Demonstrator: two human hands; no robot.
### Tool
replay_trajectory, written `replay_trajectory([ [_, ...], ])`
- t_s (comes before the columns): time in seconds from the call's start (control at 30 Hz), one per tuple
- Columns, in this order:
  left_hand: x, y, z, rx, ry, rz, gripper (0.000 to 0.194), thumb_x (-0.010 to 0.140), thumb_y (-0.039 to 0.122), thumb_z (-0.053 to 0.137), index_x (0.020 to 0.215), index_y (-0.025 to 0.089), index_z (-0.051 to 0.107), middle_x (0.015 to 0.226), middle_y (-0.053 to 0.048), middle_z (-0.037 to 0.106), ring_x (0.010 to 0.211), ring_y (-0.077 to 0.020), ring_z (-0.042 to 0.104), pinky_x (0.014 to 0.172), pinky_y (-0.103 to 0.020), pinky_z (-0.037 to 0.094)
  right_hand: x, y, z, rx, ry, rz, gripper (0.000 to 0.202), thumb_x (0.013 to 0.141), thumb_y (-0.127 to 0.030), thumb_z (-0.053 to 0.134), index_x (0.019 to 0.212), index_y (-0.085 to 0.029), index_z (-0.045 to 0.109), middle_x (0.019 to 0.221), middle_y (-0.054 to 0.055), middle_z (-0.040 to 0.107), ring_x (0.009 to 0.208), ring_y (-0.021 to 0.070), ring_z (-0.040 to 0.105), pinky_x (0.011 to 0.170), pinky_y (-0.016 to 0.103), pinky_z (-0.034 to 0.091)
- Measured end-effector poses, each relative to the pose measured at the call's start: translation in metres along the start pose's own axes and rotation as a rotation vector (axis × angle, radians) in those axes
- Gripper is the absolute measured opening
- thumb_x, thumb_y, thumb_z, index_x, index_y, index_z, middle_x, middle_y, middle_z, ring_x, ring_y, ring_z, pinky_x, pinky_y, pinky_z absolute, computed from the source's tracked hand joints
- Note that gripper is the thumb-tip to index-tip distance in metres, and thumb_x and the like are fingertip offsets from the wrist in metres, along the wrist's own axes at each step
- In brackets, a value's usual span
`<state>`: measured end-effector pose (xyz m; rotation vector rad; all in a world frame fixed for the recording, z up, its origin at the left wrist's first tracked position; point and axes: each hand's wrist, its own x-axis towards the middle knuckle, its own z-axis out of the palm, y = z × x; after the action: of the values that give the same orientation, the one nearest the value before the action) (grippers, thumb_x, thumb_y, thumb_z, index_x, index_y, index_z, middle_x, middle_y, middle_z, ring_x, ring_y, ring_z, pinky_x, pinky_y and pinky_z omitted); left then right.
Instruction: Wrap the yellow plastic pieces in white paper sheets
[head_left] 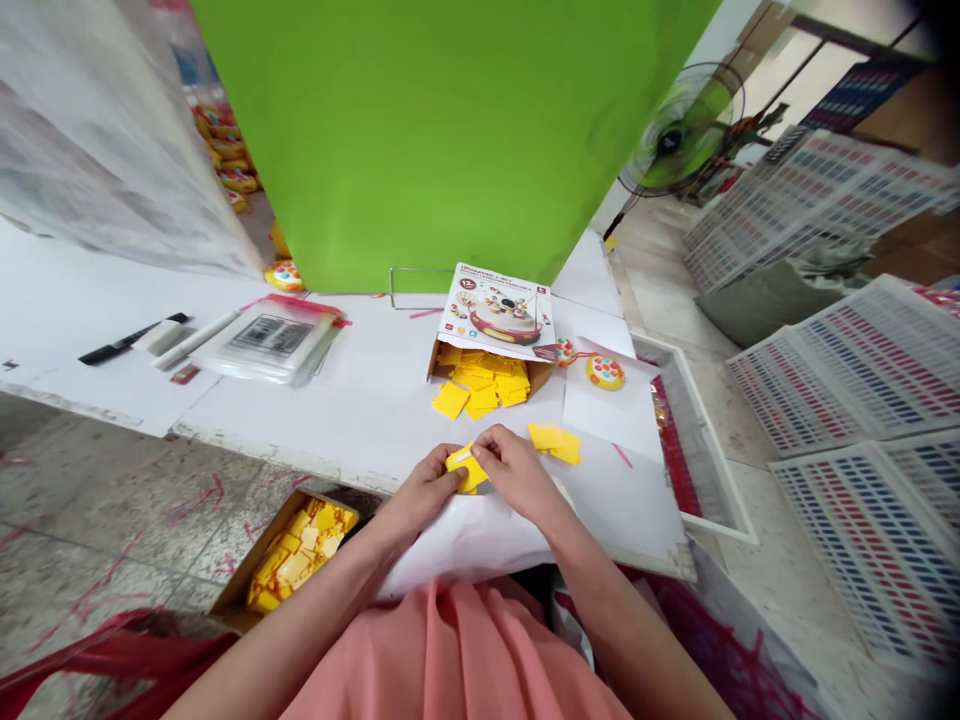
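Note:
Between my two hands, at the table's front edge, is a flat yellow card-like piece (pixel 471 468) with a small white strip on it. My left hand (pixel 430 487) pinches its left side. On its upper right my right hand (pixel 512 468) has thumb and finger closed at the white strip. Just beyond, an open printed box (pixel 495 312) lies on its side, and flat yellow pieces (pixel 486 382) spill out of its mouth. A few more yellow pieces (pixel 555 441) rest to the right of my right hand. A white plastic sheet or bag (pixel 465 540) covers my lap.
A green board (pixel 450 130) stands behind the table (pixel 375 420). Clear bags (pixel 266 340), a black marker (pixel 131 340) and a round dotted toy (pixel 605 371) lie on top. A carton of yellow pieces (pixel 300 545) sits below left. White crates (pixel 847 370) and a fan (pixel 667 140) stand right.

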<state>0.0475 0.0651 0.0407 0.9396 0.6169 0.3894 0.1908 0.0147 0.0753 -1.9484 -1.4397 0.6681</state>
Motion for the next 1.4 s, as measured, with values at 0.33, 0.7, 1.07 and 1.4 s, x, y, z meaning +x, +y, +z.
replay_trajectory([
  [0.33, -0.001, 0.005, 0.002, 0.025, 0.005, 0.011, 0.033, 0.078, 0.036, 0.057, 0.102, 0.016, 0.049, 0.082, 0.0, 0.058, 0.073, -0.0131, 0.053, 0.067, -0.023, 0.04, 0.0, 0.001, 0.001, -0.003, 0.014, -0.005, 0.008, 0.083, -0.023, 0.047, 0.078, -0.02, 0.052, 0.077, 0.0, 0.06, 0.073, 0.0145, 0.055, 0.065, 0.025, 0.041],
  [0.7, 0.003, -0.002, -0.001, 0.236, 0.072, 0.134, 0.025, 0.086, 0.038, 0.043, 0.097, 0.016, 0.049, 0.076, 0.001, 0.052, 0.066, -0.0119, 0.044, 0.062, -0.023, 0.036, -0.001, 0.001, 0.004, -0.063, 0.066, -0.064, 0.005, 0.084, -0.022, 0.047, 0.081, -0.02, 0.051, 0.079, 0.001, 0.06, 0.075, 0.0151, 0.056, 0.066, 0.026, 0.043],
  [1.07, 0.005, -0.008, 0.003, 0.246, 0.16, 0.187, 0.025, 0.085, 0.034, 0.043, 0.098, 0.015, 0.051, 0.077, 0.0, 0.053, 0.068, -0.0135, 0.046, 0.064, -0.024, 0.038, -0.003, 0.0, 0.015, -0.043, 0.213, -0.047, 0.01, 0.079, -0.02, 0.048, 0.089, -0.02, 0.05, 0.079, 0.002, 0.06, 0.073, 0.0164, 0.058, 0.067, 0.028, 0.045],
  [1.4, 0.006, -0.005, 0.011, 0.411, 0.16, 0.23, 0.023, 0.085, 0.03, 0.042, 0.097, 0.015, 0.054, 0.082, -0.003, 0.057, 0.073, -0.0157, 0.048, 0.07, -0.027, 0.039, -0.005, 0.003, 0.018, 0.072, 0.226, -0.027, 0.029, 0.081, -0.025, 0.048, 0.11, -0.021, 0.049, 0.082, 0.001, 0.059, 0.075, 0.0165, 0.057, 0.071, 0.029, 0.045],
])
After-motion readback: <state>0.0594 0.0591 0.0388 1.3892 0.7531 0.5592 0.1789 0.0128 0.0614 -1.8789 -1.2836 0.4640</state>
